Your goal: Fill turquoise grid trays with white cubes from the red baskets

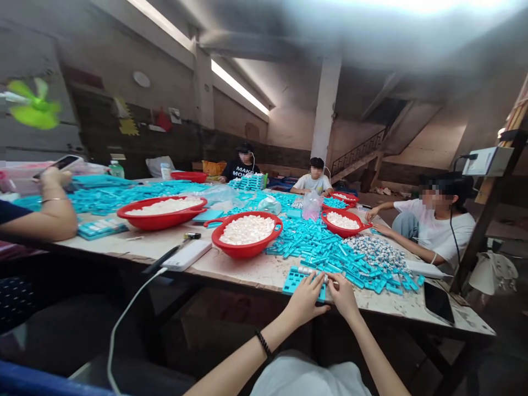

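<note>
At the near table edge lies a flat turquoise tray (291,281) with square openings, a row of small white pieces (304,270) along its far side. My left hand (304,301) rests over the tray, fingers stretched out and covering its middle. Close beside it, my right hand (345,297) is pinched at the tray's right end, its fingertips on a small white piece (325,279) that is partly hidden. Beyond both hands spreads a heap of loose turquoise strips (325,250), with a pile of small blue-and-white pieces (377,253) to its right.
Red colanders of white pieces stand ahead, the nearest colander (243,251) left of the heap. A white power bank (187,256) with a cable lies left, a phone (438,303) right. Co-workers sit around the table; one person's arm (58,206) holds a phone at left.
</note>
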{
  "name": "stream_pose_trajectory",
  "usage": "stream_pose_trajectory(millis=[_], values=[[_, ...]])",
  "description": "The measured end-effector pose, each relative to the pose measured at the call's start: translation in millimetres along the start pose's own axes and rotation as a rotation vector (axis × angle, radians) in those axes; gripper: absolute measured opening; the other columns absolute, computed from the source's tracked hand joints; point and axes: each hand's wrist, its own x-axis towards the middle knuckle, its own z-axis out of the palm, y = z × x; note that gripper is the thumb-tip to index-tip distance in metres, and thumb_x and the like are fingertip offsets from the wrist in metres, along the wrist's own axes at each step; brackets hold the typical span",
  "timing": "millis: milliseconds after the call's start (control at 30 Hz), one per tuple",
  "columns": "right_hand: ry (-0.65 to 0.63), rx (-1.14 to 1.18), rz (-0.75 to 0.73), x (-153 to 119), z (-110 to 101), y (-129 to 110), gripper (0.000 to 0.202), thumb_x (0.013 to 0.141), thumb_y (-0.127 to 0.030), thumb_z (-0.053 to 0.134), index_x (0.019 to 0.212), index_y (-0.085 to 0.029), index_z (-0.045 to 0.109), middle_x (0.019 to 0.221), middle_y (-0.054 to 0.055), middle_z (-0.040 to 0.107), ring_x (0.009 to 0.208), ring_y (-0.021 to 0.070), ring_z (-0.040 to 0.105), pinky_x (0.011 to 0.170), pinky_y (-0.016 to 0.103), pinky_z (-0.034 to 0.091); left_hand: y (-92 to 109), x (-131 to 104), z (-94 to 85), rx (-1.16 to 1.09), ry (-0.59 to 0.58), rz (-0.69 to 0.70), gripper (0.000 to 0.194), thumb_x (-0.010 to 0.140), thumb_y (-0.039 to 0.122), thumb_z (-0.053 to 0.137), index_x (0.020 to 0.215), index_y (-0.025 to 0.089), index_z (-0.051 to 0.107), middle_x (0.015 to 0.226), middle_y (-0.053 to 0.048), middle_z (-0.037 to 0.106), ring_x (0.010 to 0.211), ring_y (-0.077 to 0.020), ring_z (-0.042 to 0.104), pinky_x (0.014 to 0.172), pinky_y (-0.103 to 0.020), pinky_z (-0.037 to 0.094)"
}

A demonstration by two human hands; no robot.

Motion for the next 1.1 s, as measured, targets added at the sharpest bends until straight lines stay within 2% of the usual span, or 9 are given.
stream_pose_trajectory(millis=[133, 233, 300, 400, 467, 733, 833, 967, 1100], values=[[0.133, 0.028, 0.053, -16.6, 5.2, -0.9, 0.032, 0.095, -0.032, 0.048, 0.111, -0.022, 0.074, 0.115, 0.015, 0.07, 0.102, 0.0288, 0.07, 0.085, 0.043, 0.063, -1.4, -1.0, -4.1, -0.041, -0.004, 0.012, 0.082, 0.079, 0.04, 0.078, 0.15, 0.019, 0.043, 0.154, -0.015, 0.046, 0.144, -0.0364, 0.041, 0.114, -0.054, 0.042], [0.158, 0.056, 0.107, -12.7, 2.5, -1.9, 0.032, 0.092, -0.038, 0.054, 0.107, -0.019, 0.075, 0.111, 0.016, 0.072, 0.099, 0.0297, 0.071, 0.085, 0.045, 0.062, -1.1, -1.7, -7.7, -0.052, 0.009, 0.014, 0.075, 0.083, 0.039, 0.075, 0.149, 0.019, 0.044, 0.155, -0.015, 0.046, 0.144, -0.035, 0.041, 0.116, -0.053, 0.041], [0.102, 0.097, 0.133, -2.0, -2.1, -1.0, 0.032, 0.087, -0.042, 0.061, 0.103, -0.019, 0.076, 0.104, 0.014, 0.074, 0.094, 0.0288, 0.072, 0.084, 0.044, 0.062, -0.4, -1.4, -8.1, -0.051, 0.026, 0.008, 0.074, 0.084, 0.04, 0.073, 0.148, 0.019, 0.044, 0.155, -0.015, 0.046, 0.144, -0.0348, 0.041, 0.116, -0.053, 0.04], [-0.046, 0.176, 0.141, 14.5, -8.1, 1.1, 0.034, 0.081, -0.049, 0.069, 0.095, -0.019, 0.077, 0.097, 0.011, 0.076, 0.086, 0.0265, 0.073, 0.08, 0.041, 0.062, -0.4, -0.5, -5.8, -0.057, 0.055, 0.012, 0.072, 0.084, 0.039, 0.071, 0.148, 0.021, 0.044, 0.154, -0.013, 0.048, 0.144, -0.0336, 0.042, 0.116, -0.052, 0.041], [-0.092, 0.192, 0.134, 20.3, -9.2, 1.3, 0.034, 0.079, -0.05, 0.071, 0.09, -0.019, 0.078, 0.092, 0.01, 0.077, 0.083, 0.0259, 0.074, 0.078, 0.04, 0.062, -1.3, 0.0, -3.7, -0.063, 0.072, 0.015, 0.073, 0.083, 0.038, 0.071, 0.148, 0.022, 0.043, 0.154, -0.013, 0.048, 0.144, -0.033, 0.042, 0.116, -0.052, 0.04], [-0.085, 0.209, 0.144, 18.9, -5.4, 3.1, 0.034, 0.078, -0.05, 0.073, 0.09, -0.018, 0.079, 0.091, 0.01, 0.077, 0.082, 0.0264, 0.074, 0.077, 0.04, 0.061, -3.1, 2.2, -4.0, -0.109, 0.042, -0.074, 0.083, 0.081, 0.045, 0.073, 0.15, 0.016, 0.037, 0.155, -0.021, 0.043, 0.143, -0.0342, 0.044, 0.114, -0.051, 0.042], [-0.053, 0.256, 0.155, 21.7, -6.1, 7.0, 0.036, 0.079, -0.051, 0.074, 0.091, -0.018, 0.079, 0.095, 0.011, 0.077, 0.085, 0.0267, 0.074, 0.075, 0.039, 0.061, -1.8, 3.2, -5.0, -0.124, 0.049, -0.095, 0.082, 0.081, 0.049, 0.072, 0.15, 0.018, 0.038, 0.155, -0.02, 0.044, 0.143, -0.0344, 0.043, 0.114, -0.051, 0.043], [-0.085, 0.21, 0.108, 24.0, -8.2, 7.7, 0.034, 0.081, -0.05, 0.072, 0.093, -0.019, 0.08, 0.097, 0.01, 0.076, 0.086, 0.0247, 0.072, 0.074, 0.036, 0.06, -1.0, 3.4, -4.1, -0.129, 0.06, -0.094, 0.079, 0.083, 0.048, 0.071, 0.15, 0.021, 0.038, 0.156, -0.017, 0.043, 0.143, -0.0331, 0.043, 0.115, -0.05, 0.042], [-0.1, 0.147, 0.069, 21.9, -10.2, 2.9, 0.028, 0.085, -0.044, 0.069, 0.096, -0.021, 0.081, 0.096, 0.009, 0.075, 0.085, 0.0226, 0.07, 0.077, 0.034, 0.058, -4.7, 4.1, 2.2, -0.107, 0.068, -0.082, 0.089, 0.079, 0.052, 0.075, 0.151, 0.018, 0.035, 0.156, -0.021, 0.041, 0.147, -0.0374, 0.036, 0.116, -0.055, 0.039]])
